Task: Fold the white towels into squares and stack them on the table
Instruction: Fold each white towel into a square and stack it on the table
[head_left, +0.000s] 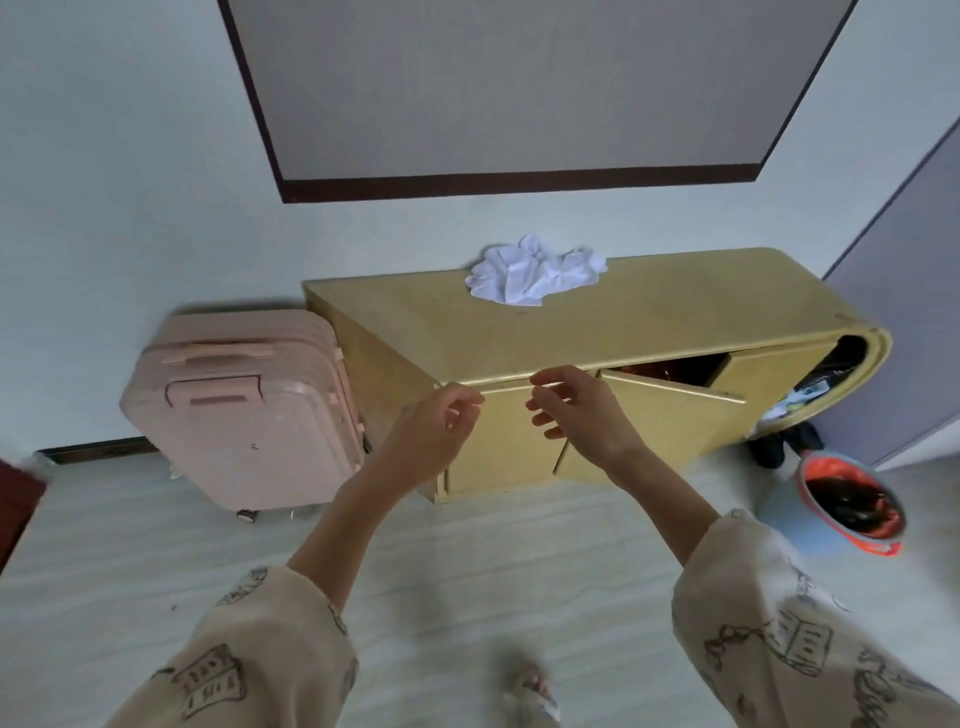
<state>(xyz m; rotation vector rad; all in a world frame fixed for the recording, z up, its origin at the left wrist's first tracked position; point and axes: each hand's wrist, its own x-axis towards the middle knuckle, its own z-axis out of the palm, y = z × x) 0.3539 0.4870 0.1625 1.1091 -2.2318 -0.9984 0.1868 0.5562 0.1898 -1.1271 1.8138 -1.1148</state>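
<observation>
Head view: crumpled white towels (535, 276) lie at 12 o'clock on the yellow counter (649, 317), against the wall. Left hand (436, 434) and right hand (576, 410) hover before it, each grip loosely curled, holding nothing.

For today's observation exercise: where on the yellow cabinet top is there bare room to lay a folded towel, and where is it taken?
The cabinet top is bare right of the crumpled white towels up to the rounded end, and left of them to the corner beside the pink suitcase. The back middle is taken.
</observation>
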